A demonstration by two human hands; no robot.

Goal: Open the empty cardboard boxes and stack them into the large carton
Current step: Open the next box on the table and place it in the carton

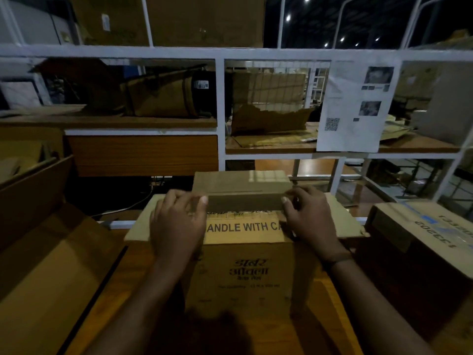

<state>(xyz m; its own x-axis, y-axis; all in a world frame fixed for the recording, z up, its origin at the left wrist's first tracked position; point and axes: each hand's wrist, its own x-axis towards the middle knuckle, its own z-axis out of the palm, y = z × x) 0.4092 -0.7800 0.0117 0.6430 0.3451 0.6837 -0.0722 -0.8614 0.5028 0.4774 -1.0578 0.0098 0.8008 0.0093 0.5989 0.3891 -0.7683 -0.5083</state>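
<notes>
The person stands at a wooden table (330,298) and has both hands up on a small cardboard box (242,187). The left hand (176,221) grips its left end and the right hand (311,219) grips its right end, each with fingers curled round the end and the thumb pressed on the side facing us. The small box lies level and lengthwise across the far part of a printed carton (243,275) that stands upright on the table right in front of the person. I cannot tell whether the small box rests on the carton or hangs just over it.

The carton's side flaps stick out to left and right, and the near flap, printed "HANDLE WITH CA…", lies under the hands.

To the left sits a big open carton (51,265) with its flap raised, close beside the printed one. To the right, near the table's edge, is another box (422,226) with numbers that read upside down from here.

Behind stands a white shelf rack (220,103). A tan bag (163,98) lies on its left shelf and a torn piece of cardboard (268,119) on the middle one. A paper sheet (355,106) with pictures and a square code hangs from the frame.
</notes>
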